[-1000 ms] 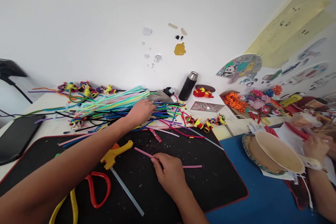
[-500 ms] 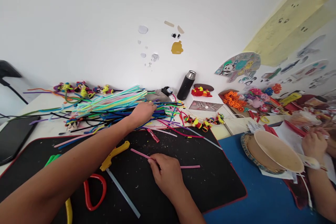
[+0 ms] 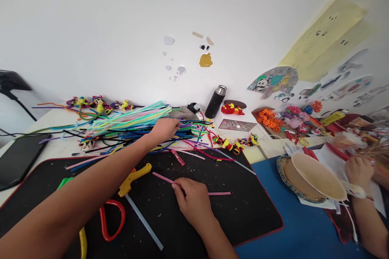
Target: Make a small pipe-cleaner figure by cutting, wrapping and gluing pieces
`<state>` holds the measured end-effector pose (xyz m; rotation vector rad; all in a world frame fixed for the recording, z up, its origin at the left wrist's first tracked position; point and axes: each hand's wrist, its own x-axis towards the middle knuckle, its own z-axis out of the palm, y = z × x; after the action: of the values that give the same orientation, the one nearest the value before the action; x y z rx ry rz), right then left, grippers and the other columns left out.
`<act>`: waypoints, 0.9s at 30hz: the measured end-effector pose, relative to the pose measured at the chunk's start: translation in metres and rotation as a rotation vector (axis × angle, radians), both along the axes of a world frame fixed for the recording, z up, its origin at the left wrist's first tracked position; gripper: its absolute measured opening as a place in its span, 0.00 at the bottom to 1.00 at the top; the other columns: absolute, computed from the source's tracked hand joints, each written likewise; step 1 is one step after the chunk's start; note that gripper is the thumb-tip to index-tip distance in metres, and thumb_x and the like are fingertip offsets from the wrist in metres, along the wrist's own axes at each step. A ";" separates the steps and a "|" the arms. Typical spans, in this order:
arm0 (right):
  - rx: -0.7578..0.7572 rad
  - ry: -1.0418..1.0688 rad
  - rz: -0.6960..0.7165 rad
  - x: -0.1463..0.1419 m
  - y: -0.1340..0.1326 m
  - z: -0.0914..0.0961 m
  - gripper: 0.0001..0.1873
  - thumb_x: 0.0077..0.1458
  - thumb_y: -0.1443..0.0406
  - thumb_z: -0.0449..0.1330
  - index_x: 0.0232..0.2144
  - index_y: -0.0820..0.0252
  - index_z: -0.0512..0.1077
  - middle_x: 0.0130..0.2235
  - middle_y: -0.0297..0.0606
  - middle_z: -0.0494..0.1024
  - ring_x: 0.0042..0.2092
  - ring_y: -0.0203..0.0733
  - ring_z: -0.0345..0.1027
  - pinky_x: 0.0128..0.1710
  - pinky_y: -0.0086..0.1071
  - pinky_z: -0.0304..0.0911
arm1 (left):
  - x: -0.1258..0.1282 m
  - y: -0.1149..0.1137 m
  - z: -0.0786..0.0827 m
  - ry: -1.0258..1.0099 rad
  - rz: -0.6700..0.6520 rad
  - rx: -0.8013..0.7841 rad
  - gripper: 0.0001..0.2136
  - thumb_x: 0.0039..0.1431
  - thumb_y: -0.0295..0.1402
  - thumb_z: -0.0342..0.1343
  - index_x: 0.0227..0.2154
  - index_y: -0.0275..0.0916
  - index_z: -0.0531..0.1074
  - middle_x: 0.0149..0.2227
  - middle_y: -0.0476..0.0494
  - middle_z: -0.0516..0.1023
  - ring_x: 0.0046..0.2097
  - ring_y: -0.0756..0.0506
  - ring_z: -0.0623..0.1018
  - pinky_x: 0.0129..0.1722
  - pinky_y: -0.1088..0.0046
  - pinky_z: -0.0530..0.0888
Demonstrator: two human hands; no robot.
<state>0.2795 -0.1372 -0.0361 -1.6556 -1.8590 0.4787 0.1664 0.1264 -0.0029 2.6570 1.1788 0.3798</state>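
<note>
My right hand [image 3: 194, 200] is closed on a pink pipe cleaner [image 3: 220, 193], which sticks out on both sides of the fist just above the black mat. My left hand [image 3: 165, 129] reaches into a pile of pipe cleaners [image 3: 130, 119] in many colours at the back. Its fingers are bent down and together among the dark blue and purple ones, and the fingertips are hidden. Below the left forearm lies a yellow glue gun [image 3: 133, 179] with a long translucent glue stick [image 3: 145, 223]. A red tool handle [image 3: 123, 216] shows beside the forearm.
A black flask [image 3: 215, 103] stands by the wall near a white box [image 3: 235, 122]. Small pipe-cleaner figures [image 3: 238, 144] lie beside it. At the left is a black tablet [image 3: 22, 160]. On the right, another person's hand [image 3: 360, 170] is near a cream bowl-shaped thing [image 3: 319, 176].
The view has shifted slightly. My left hand stays at the pile, its fingers a little lower in it. My right hand keeps the pink pipe cleaner in place.
</note>
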 end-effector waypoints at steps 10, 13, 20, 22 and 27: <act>-0.046 0.167 -0.065 0.012 0.008 0.013 0.14 0.71 0.60 0.58 0.36 0.56 0.81 0.30 0.34 0.83 0.31 0.41 0.77 0.32 0.29 0.62 | -0.005 0.019 0.029 -0.298 0.042 -0.194 0.11 0.60 0.41 0.57 0.36 0.40 0.79 0.36 0.42 0.86 0.38 0.39 0.82 0.38 0.67 0.73; -0.017 0.116 -0.062 0.023 0.020 0.024 0.14 0.72 0.60 0.58 0.38 0.56 0.82 0.34 0.35 0.85 0.35 0.42 0.78 0.36 0.30 0.63 | -0.011 0.021 0.034 -0.354 0.035 -0.233 0.13 0.60 0.44 0.56 0.35 0.40 0.79 0.35 0.43 0.85 0.37 0.40 0.81 0.38 0.67 0.73; 0.023 -0.219 0.148 0.020 0.087 0.069 0.13 0.74 0.62 0.57 0.47 0.54 0.83 0.47 0.38 0.88 0.48 0.46 0.81 0.47 0.31 0.67 | -0.014 0.017 0.038 -0.409 -0.023 -0.309 0.11 0.55 0.44 0.58 0.31 0.42 0.78 0.33 0.45 0.85 0.36 0.39 0.82 0.37 0.67 0.74; 0.025 -0.363 0.200 0.008 0.112 0.081 0.15 0.75 0.60 0.55 0.48 0.54 0.82 0.47 0.39 0.87 0.48 0.47 0.81 0.46 0.33 0.67 | -0.014 0.019 0.040 -0.409 -0.026 -0.319 0.11 0.54 0.43 0.59 0.30 0.42 0.78 0.32 0.45 0.85 0.36 0.39 0.82 0.36 0.67 0.74; 0.021 -0.545 0.212 -0.020 0.155 0.083 0.16 0.74 0.56 0.58 0.52 0.57 0.80 0.48 0.45 0.86 0.47 0.51 0.80 0.46 0.37 0.69 | -0.022 0.029 0.044 -0.392 -0.002 -0.326 0.10 0.53 0.42 0.59 0.29 0.42 0.78 0.30 0.45 0.84 0.35 0.39 0.82 0.36 0.66 0.74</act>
<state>0.2598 0.0176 0.0472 -1.6966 -2.4363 0.0871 0.1439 0.1553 0.0412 2.1786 1.0134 0.6163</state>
